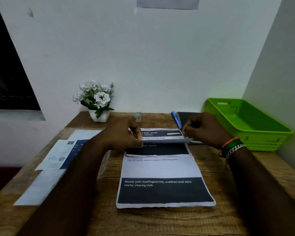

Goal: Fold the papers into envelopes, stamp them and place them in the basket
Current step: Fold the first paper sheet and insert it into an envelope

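Observation:
A printed paper (162, 169) with dark blocks and white text lies in the middle of the wooden desk (160, 220). Its far end is lifted and curled back toward me. My left hand (124, 135) pinches the left corner of that raised flap. My right hand (204, 128) pinches its right corner, with bracelets on the wrist. A green plastic basket (245, 123) stands at the desk's right side, with nothing visible in it. A small roll, perhaps of stamps (137, 117), stands behind my left hand.
More papers (56, 160) lie stacked at the left of the desk, partly under my left forearm. A white pot of white flowers (97, 101) stands at the back left. A blue pen (176, 119) and a dark pad (186, 120) lie at the back, near my right hand.

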The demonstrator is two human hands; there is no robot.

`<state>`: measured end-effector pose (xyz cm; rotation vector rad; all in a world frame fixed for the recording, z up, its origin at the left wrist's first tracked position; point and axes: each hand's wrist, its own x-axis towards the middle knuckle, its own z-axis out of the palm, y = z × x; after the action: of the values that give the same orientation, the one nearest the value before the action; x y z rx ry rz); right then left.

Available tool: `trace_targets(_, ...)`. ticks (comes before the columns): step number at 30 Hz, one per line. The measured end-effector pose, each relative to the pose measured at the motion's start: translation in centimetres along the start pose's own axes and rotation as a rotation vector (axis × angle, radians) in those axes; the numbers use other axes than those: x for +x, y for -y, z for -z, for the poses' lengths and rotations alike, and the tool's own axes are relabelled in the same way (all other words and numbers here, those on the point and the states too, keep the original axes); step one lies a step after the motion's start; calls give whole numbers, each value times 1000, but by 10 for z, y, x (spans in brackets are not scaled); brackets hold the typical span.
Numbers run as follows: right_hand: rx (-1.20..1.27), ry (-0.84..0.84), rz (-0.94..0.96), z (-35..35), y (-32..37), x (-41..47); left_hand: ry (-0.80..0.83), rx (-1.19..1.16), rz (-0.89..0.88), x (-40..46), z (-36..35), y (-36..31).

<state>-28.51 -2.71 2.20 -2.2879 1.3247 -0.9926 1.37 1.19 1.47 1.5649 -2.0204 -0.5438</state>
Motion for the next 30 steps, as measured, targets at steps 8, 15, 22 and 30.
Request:
trace_targets(8,-250,328,5,-32,10,-6,142,189,22,0,-13,-2)
trace_targets(15,-261,257,42,-42,17,-6,12,204,-65,11,-42,-7)
trace_targets(22,-255,285,102,-73,28,-7,30,164,-69,13,-50,-10)
trace_targets(30,-308,237,-154,-40,15,-3,26,157,69,14,-42,-5)
